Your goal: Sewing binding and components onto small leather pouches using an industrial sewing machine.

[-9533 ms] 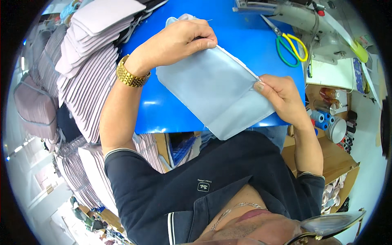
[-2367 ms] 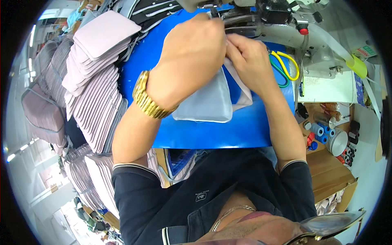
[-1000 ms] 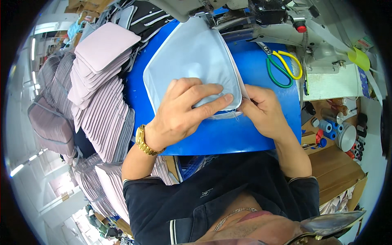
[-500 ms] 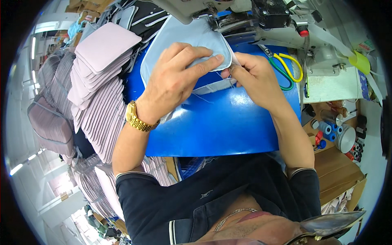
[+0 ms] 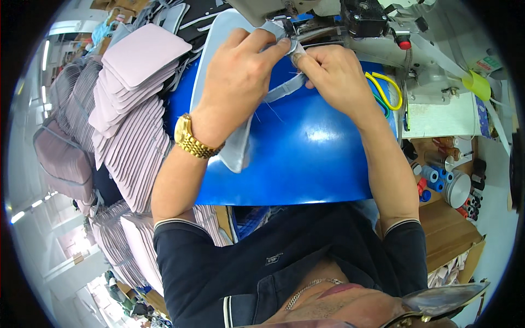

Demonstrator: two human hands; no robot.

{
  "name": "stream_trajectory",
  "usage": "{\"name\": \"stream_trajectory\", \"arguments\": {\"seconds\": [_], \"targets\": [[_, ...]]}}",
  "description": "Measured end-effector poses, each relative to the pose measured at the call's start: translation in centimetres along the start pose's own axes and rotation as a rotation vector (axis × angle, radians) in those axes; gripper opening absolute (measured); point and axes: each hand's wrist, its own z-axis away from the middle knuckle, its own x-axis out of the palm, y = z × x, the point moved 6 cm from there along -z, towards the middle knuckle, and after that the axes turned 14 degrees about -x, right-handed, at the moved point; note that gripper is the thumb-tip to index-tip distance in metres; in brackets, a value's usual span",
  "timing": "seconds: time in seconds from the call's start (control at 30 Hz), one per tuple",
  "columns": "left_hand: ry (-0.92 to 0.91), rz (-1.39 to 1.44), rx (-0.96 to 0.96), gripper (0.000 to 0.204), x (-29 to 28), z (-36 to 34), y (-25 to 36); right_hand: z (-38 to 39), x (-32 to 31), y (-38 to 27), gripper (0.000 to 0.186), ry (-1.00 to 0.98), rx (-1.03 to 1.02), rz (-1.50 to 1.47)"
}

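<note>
A light grey-blue fabric piece [image 5: 238,153] runs from the table's middle up under the sewing machine's presser foot [image 5: 284,26]. My left hand [image 5: 240,82], with a gold watch at the wrist, lies over it with curled fingers, gripping it just before the foot. Close to its fingertips, my right hand [image 5: 332,79] pinches the fabric's edge and a pale strip [image 5: 286,88], with loose threads hanging below. Scissors [image 5: 385,93] with yellow and green handles lie partly hidden right of my right hand.
Stacked pink padded pieces [image 5: 134,60] crowd the left of the blue table [image 5: 295,158]. The machine's arm [image 5: 372,22] spans the top. At right are thread spools [image 5: 437,177] and an open cardboard box [image 5: 451,240].
Both hands have moved upward to the machine's foot, carrying the fabric's near corner with them. The piece is now bunched under my left hand, and more of the scissors is covered.
</note>
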Motion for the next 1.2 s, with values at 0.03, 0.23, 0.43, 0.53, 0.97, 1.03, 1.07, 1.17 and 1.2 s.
{"name": "stream_trajectory", "arguments": {"seconds": [0.03,0.23,0.43,0.53,0.97,1.03,1.07,1.17,1.2], "targets": [[0.025,0.012,0.009,0.034,-0.2,-0.2,0.4,0.0,0.1,0.1,0.037,-0.013,0.017,0.0],[-0.032,-0.014,-0.219,0.018,-0.1,-0.5,2.3,0.3,0.6,0.5,0.04,-0.045,0.063,-0.067],[-0.022,0.086,-0.407,0.019,0.6,-0.7,3.2,1.3,-0.6,-0.8,0.04,-0.025,0.0,-0.156],[0.027,0.256,-0.493,0.024,0.7,0.1,2.6,4.3,-1.3,-2.3,0.041,-0.095,0.03,-0.172],[0.11,0.382,-0.41,0.024,1.0,2.6,0.3,7.5,0.6,-2.1,0.043,-0.133,0.255,-0.473],[0.175,0.207,-0.484,0.032,0.0,5.0,-2.6,6.9,0.9,-1.6,0.043,-0.113,0.251,-0.485],[0.232,0.118,-0.577,0.036,-0.5,6.6,-4.1,6.6,0.9,-1.3,0.043,-0.089,0.247,-0.496],[0.077,1.062,-1.318,0.043,3.7,14.3,-7.8,6.1,0.8,-0.9,0.044,-0.066,0.25,-0.468],[0.039,1.463,-1.458,0.044,5.4,16.4,-7.0,6.0,0.2,-1.1,0.044,-0.055,0.199,-0.465]]}}
